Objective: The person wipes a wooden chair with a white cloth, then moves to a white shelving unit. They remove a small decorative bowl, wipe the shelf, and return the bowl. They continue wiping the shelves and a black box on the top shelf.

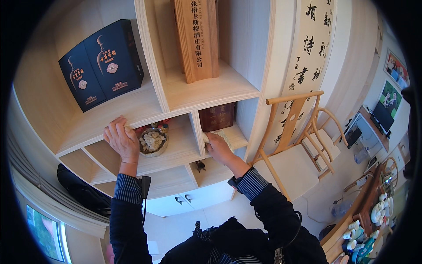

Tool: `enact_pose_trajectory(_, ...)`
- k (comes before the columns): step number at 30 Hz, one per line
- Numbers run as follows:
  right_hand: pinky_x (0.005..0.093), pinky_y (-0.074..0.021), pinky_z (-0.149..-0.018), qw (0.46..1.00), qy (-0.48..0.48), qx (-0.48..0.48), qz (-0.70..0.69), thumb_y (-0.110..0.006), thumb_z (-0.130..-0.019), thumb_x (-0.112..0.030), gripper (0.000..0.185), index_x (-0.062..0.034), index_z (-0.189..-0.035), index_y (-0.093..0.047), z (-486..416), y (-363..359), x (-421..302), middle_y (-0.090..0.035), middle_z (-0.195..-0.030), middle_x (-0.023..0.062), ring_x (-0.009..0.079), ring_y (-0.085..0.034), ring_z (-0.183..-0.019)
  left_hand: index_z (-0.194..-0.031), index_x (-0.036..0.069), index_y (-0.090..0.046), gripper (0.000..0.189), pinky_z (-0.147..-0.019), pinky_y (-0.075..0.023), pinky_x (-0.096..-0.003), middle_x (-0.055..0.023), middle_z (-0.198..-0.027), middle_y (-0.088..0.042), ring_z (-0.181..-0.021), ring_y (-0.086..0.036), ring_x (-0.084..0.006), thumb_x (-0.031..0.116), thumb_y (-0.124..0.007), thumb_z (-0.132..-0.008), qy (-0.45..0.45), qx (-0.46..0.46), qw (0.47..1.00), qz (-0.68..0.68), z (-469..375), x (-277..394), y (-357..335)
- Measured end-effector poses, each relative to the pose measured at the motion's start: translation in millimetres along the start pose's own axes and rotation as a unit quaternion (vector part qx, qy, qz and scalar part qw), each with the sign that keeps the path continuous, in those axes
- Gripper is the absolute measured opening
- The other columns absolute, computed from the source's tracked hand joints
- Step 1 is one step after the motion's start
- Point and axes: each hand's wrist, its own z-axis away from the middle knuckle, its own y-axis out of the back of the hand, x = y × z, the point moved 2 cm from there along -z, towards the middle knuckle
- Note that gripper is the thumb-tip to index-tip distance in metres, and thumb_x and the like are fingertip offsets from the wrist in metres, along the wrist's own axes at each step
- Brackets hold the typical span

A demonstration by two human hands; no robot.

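My left hand (122, 138) is at the front edge of the wooden shelf (141, 120), its fingers curled over the board. A pale cloth (224, 136) is gripped in my right hand (219, 148), beside the upright divider (196, 135) of the shelf unit. Part of the cloth hangs out past my knuckles over the small right compartment. Between my hands, a bowl (162, 152) holding a rough pale stone (152, 141) stands in the middle compartment. Behind the cloth, a dark red box (217, 116) bears writing.
Dark blue liquor boxes (105, 66) and a tall wooden box (197, 43) stand on the upper shelf. Below my right hand is a small dark figurine (200, 166). A wooden chair (290, 161) is close on the right, with a cup-laden tea table (339, 237) beyond.
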Motion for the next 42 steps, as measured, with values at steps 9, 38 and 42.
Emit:
enact_pose_trajectory(9,0.0457,-0.0459,-0.095,0.976,0.003,0.046,0.211,-0.063,-0.080,0.002,0.043,-0.0007,-0.121,-0.053,33.6,25.2,29.0,-0.057,-0.114,0.0224,0.0428,-0.055,-0.108,-0.100,0.008,-0.060,0.020,-0.096,-0.0361,-0.0428,-0.0095,-0.110,-0.062,-0.102,-0.055,-0.0290,0.017,-0.047,-0.089,-0.004,0.007,1.000,-0.003,-1.0,-1.2,-0.3)
enact_pose_trajectory(38,0.0440,-0.0464,-0.098,0.988,0.133,-0.010,0.080,-0.054,-0.099,-0.025,0.037,-0.0008,-0.127,-0.054,-83.5,136.0,-146.9,-0.062,-0.123,0.0221,0.0374,-0.059,-0.113,-0.103,0.007,-0.060,0.021,-0.100,-0.0348,-0.0442,-0.0103,-0.112,-0.060,-0.107,-0.053,-0.0301,0.011,-0.055,-0.083,0.016,-0.015,0.999,0.039,-6.3,7.1,16.4)
enact_pose_trajectory(42,0.0452,-0.0468,-0.099,0.966,0.214,0.025,0.142,-0.056,-0.096,-0.020,0.036,0.0014,-0.126,-0.055,-78.7,114.1,-159.7,-0.061,-0.125,0.0231,0.0382,-0.059,-0.113,-0.103,0.007,-0.060,0.021,-0.100,-0.0355,-0.0444,-0.0105,-0.112,-0.060,-0.108,-0.053,-0.0304,0.010,-0.057,-0.083,-0.006,-0.009,0.998,0.056,-9.0,6.0,21.9)
